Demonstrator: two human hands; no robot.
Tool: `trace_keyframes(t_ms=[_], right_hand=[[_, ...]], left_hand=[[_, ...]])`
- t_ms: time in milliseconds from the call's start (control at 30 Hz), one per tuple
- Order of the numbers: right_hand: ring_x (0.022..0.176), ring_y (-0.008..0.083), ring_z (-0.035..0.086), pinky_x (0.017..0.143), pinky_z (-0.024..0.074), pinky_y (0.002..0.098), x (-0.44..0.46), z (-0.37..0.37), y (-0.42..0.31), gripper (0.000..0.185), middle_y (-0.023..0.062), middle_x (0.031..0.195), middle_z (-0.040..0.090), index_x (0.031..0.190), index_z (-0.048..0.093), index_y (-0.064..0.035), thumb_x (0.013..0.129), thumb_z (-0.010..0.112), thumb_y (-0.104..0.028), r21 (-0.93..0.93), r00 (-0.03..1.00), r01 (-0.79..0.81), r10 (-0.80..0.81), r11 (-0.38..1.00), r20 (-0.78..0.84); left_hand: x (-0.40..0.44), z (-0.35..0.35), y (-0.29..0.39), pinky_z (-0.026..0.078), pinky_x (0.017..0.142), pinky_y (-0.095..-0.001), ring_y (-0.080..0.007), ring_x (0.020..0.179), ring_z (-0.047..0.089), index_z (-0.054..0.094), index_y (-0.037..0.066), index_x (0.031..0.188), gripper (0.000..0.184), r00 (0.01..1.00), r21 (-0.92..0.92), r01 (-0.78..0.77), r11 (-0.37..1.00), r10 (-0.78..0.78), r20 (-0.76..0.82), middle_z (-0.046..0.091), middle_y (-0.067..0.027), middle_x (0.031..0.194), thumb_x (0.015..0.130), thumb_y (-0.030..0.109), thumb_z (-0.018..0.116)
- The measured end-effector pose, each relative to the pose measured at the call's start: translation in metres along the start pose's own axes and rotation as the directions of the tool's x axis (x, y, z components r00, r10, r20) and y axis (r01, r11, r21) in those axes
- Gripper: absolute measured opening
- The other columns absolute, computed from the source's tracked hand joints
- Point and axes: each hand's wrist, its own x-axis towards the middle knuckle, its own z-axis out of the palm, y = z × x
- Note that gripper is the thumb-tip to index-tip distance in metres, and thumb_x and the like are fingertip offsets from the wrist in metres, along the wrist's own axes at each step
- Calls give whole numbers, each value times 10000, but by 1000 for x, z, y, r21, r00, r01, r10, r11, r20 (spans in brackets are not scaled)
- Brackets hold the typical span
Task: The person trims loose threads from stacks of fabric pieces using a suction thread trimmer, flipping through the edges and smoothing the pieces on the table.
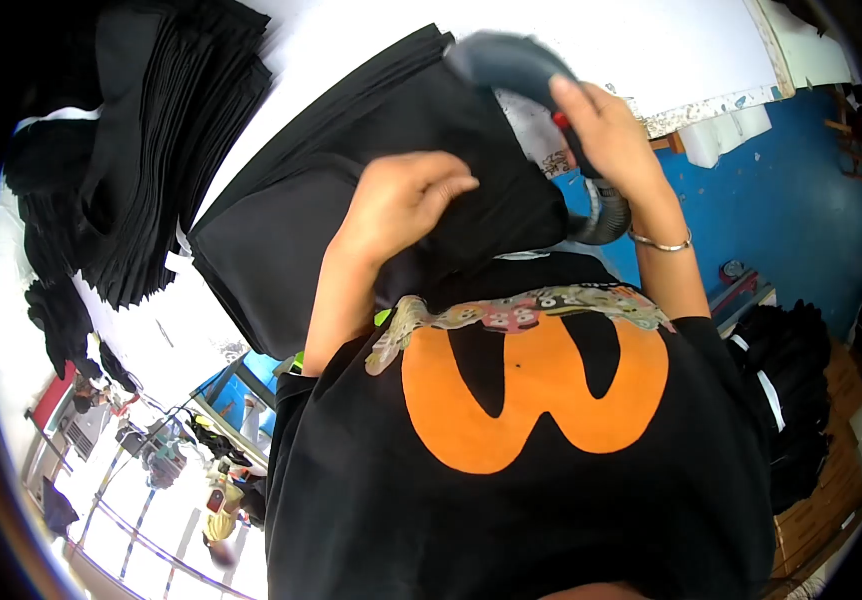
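My right hand (606, 135) is wrapped round the handle of a dark curved tool (516, 62) with a red button and a ribbed hose bending below it. The tool's broad end is over the upper right edge of a stack of black fabric pieces (341, 170), slightly blurred. Over the middle of that stack is my left hand (411, 200), its fingers curled in and thumb pressed near them, with nothing visible between them. Whether it touches the fabric cannot be made out.
Another thick pile of black fabric (166, 150) lies at the upper left of the white table (326, 45). More black cloth (796, 400) is bundled at the right, above a brown surface. A blue floor (781, 190) shows beyond. A person (221, 520) is far off at the lower left.
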Motion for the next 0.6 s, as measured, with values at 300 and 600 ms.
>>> trace_keyframes(t_ms=[300,600], right_hand=[[516,169,589,552,482,325,3,-4,-1,696,86,571,562,834,623,49,978,519,-624,-186,995,14,4,982,99],[545,203,592,587,485,337,-16,-27,27,735,112,529,554,832,642,76,988,492,-626,-135,979,-65,90,989,185]], left_hand=[[56,19,-48,470,884,-424,-301,1002,598,675,118,1082,302,762,520,95,849,274,-586,625,-62,1067,822,205,800],[45,40,-52,500,797,-384,-259,861,629,742,108,950,244,740,312,-55,948,249,-624,661,-37,944,732,129,850]])
